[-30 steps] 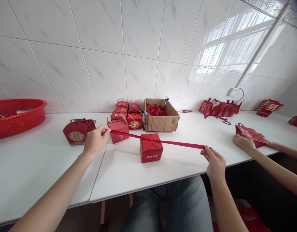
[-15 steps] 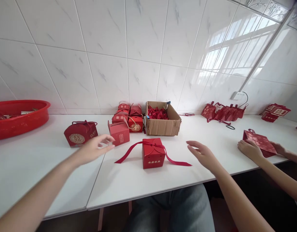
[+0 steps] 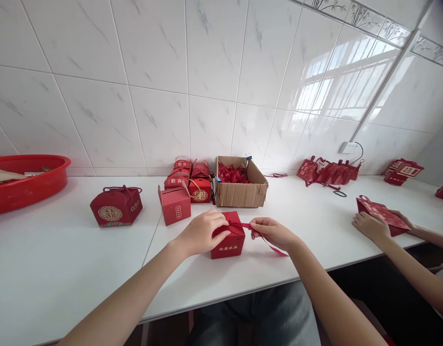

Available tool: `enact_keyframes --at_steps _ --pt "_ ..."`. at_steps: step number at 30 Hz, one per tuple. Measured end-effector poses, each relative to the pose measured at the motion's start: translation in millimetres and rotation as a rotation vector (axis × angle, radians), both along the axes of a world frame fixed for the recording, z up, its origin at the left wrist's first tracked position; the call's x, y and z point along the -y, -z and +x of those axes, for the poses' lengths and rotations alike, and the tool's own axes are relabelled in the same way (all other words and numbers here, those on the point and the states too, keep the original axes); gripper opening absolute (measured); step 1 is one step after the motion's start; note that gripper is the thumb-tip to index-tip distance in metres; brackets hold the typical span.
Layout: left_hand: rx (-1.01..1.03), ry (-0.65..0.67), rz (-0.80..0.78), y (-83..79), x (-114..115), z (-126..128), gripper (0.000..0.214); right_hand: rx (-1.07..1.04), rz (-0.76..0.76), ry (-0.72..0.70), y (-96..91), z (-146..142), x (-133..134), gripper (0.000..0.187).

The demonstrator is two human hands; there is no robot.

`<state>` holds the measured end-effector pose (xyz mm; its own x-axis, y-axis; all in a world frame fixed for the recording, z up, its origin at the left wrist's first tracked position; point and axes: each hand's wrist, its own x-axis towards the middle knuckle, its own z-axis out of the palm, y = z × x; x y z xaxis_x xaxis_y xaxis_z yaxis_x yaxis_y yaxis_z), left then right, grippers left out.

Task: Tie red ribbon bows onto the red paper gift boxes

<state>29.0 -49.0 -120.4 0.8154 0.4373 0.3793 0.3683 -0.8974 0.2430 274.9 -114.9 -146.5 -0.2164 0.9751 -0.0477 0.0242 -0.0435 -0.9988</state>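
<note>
A small red gift box (image 3: 229, 242) with gold lettering stands on the white table (image 3: 80, 259) straight ahead of me. A red ribbon (image 3: 275, 248) lies over its top and trails off to the right. My left hand (image 3: 201, 232) rests on the box's left top, fingers curled over it and the ribbon there. My right hand (image 3: 272, 230) pinches the ribbon just right of the box top.
Behind stand a cardboard box of red ribbons (image 3: 239, 182), several red gift boxes (image 3: 187, 180) and a red handled box (image 3: 116, 206). A red basin (image 3: 24, 182) is far left. Another person's hands (image 3: 373, 226) hold a flat red box (image 3: 382, 214) at right.
A second ago both hands held the ribbon stretched wide over the box. They let it drop, then came in to the box top and took hold of the ribbon there.
</note>
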Motion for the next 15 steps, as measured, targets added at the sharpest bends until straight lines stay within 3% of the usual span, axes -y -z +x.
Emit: enact_keyframes --at_steps 7,12,15 --pt "0.002 -0.116 -0.049 -12.5 2 11 0.037 -0.182 0.043 -0.033 -24.5 -21 -3 0.027" --pt "-0.030 -0.220 -0.137 -24.6 -2 21 0.053 -0.181 0.050 0.067 -23.6 -32 -12 0.037" --pt "0.043 -0.283 -0.252 -29.3 -6 26 0.043 -0.107 0.088 0.117 -21.1 -35 -13 0.040"
